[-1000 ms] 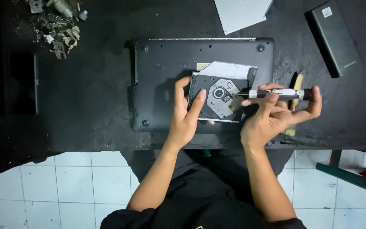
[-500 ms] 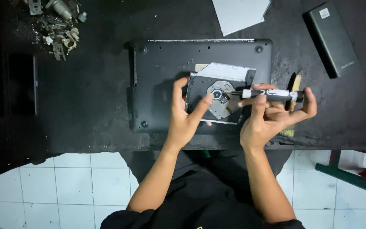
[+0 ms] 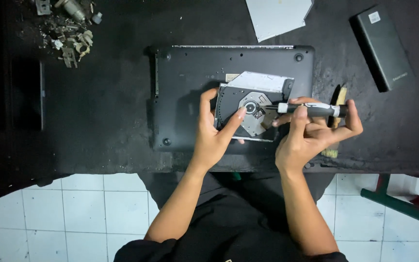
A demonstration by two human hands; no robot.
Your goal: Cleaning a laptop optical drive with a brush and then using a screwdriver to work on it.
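While the left hand [image 3: 213,138] steadies the disc drive [image 3: 250,104], the right hand [image 3: 311,136] grips a screwdriver [image 3: 311,109].
Its shaft lies level at frame centre, tip pointing left onto the drive's hub; left fingers spread, clasping nothing.

The bare black table [image 3: 98,111] lies open at nine o'clock of the laptop base [image 3: 190,82], broken only by a dark flat slab [image 3: 25,94] near the left edge. At eleven o'clock a heap of metal scraps [image 3: 71,29] blocks that corner. At twelve o'clock a grey sheet [image 3: 277,17] lies just beyond the laptop's far edge; at two o'clock a black rectangular pack [image 3: 381,46] sits well apart. On the laptop, the left hand [image 3: 214,138] pins the optical drive [image 3: 255,104], and the right hand [image 3: 311,136] with its screwdriver [image 3: 311,109] closes three o'clock, a brush [image 3: 336,121] just behind.
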